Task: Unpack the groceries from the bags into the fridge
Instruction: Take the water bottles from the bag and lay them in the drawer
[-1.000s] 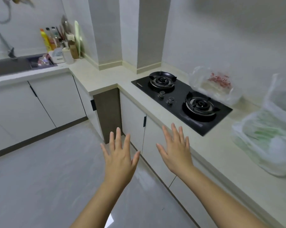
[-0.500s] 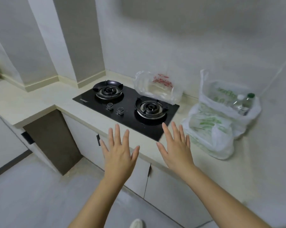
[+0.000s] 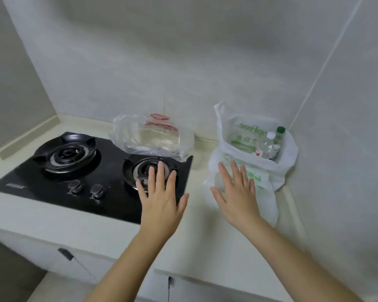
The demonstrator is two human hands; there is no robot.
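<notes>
Both hands are flat with fingers spread, holding nothing. The left hand (image 3: 162, 199) hovers over the gas hob (image 3: 53, 186). The right hand (image 3: 236, 197) is just in front of the white green-printed bag (image 3: 288, 162) in the worktop (image 3: 196, 247) corner. Two bottles (image 3: 267, 144) poke out of it. The clear red-printed bag (image 3: 153, 136) sits behind the hob, contents hard to tell.

A glossy black glass hob (image 3: 109, 203) gleams beneath the left hand (image 3: 162, 205), its dark burner grates (image 3: 65, 147) matt, its two round knobs (image 3: 75, 186) dull brushed metal. Beyond that hand's fingertips a clear crinkled plastic bag with red print (image 3: 153, 136) catches the light. Behind the right hand (image 3: 238, 201), a thin white plastic bag with green print (image 3: 268, 192) looks soft and wrinkled, with clear plastic bottles (image 3: 267, 144) inside. The smooth cream countertop (image 3: 201, 243) under both wrists is matt. The pale wall tiles (image 3: 183, 62) carry a faint sheen.
</notes>
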